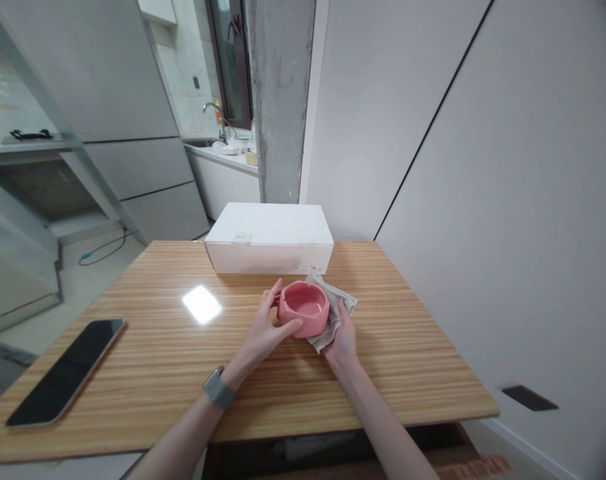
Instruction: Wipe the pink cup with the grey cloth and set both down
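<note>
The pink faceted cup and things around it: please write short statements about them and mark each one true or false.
1. The left hand holds the pink faceted cup. True.
2. The right hand holds a pale grey cloth at the cup's right side. True.
3. A white rectangular box stands beyond the cup on the striped wooden table. True.
4. The box has its top open. False: the top is closed.
5. The left wrist is bare. False: it wears a grey-banded watch.
6. The table's left part bears a pink plate. False: a black-screened phone lies there.
</note>
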### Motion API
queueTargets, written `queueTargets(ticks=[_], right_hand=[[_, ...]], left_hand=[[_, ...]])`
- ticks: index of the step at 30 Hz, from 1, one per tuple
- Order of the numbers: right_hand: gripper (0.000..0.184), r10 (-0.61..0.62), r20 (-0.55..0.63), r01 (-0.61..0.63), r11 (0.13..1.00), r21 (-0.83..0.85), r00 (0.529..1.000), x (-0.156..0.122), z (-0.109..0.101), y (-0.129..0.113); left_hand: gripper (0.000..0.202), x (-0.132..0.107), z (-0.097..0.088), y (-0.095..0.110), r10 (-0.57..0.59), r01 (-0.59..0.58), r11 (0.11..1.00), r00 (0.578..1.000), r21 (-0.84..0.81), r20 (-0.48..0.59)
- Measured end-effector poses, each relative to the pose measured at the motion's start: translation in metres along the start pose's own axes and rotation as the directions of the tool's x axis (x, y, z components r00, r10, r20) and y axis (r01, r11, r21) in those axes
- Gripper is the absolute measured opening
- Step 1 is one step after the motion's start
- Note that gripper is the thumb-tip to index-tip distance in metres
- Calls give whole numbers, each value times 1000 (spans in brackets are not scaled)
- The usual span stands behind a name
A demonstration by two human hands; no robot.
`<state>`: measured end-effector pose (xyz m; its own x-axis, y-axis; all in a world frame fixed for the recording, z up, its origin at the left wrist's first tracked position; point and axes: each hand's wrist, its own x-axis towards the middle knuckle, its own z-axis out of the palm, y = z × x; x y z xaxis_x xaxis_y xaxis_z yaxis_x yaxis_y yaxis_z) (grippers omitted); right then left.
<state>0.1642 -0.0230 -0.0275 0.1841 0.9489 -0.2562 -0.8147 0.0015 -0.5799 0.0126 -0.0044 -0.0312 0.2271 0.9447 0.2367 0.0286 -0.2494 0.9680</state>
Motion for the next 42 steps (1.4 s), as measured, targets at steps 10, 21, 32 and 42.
queueTargets(ticks=[10, 21, 32, 42], right_hand=[[36, 34, 78, -34, 999, -10, 996, -6, 10, 6], [35, -164, -39, 163, 986, -26, 986, -5, 7, 12], [38, 29, 49, -27, 999, -34, 998, -6, 4, 1], [37, -110, 44, 112, 993, -23, 993, -10, 12, 16]], left_hand=[[92, 2, 4, 11, 18, -18, 994, 1000, -103, -1], [63, 0, 10, -6, -11, 2, 988, 998, -153, -61], [98, -1, -3, 16, 93, -95, 995, 992, 14, 85], [89, 1, 17, 7, 35, -50, 997, 969, -56, -243]])
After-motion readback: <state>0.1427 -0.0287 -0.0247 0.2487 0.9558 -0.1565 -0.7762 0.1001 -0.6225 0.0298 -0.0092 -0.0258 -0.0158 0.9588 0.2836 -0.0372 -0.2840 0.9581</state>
